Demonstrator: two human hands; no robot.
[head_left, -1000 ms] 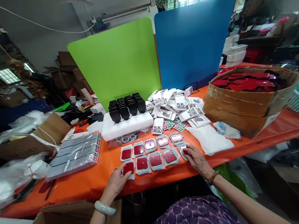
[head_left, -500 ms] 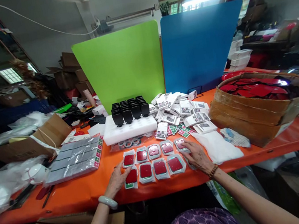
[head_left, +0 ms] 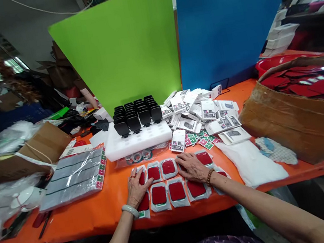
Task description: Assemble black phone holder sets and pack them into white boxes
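Two rows of clear bags with red pads (head_left: 176, 191) lie on the orange table (head_left: 81, 218) near its front edge. My left hand (head_left: 136, 189) rests flat on the leftmost bags, fingers spread, with a pale bangle on the wrist. My right hand (head_left: 192, 167) lies flat over the back row's right part, next to a red pad bag (head_left: 204, 158). Neither hand grips anything. Behind the bags stands a white foam block (head_left: 137, 141) with several black clips (head_left: 136, 114) set in it.
A pile of small white product boxes (head_left: 204, 116) lies right of the foam block. A cardboard box of red pieces (head_left: 301, 119) fills the right. A stack of bagged grey sheets (head_left: 73, 176) lies left. Green (head_left: 117, 42) and blue (head_left: 225, 15) boards stand behind. White padded bag (head_left: 249, 162) beside my right arm.
The camera has tilted down and moved closer. Both hands have slid forward from the front row's ends onto the bags, the right hand moving left over the back row.
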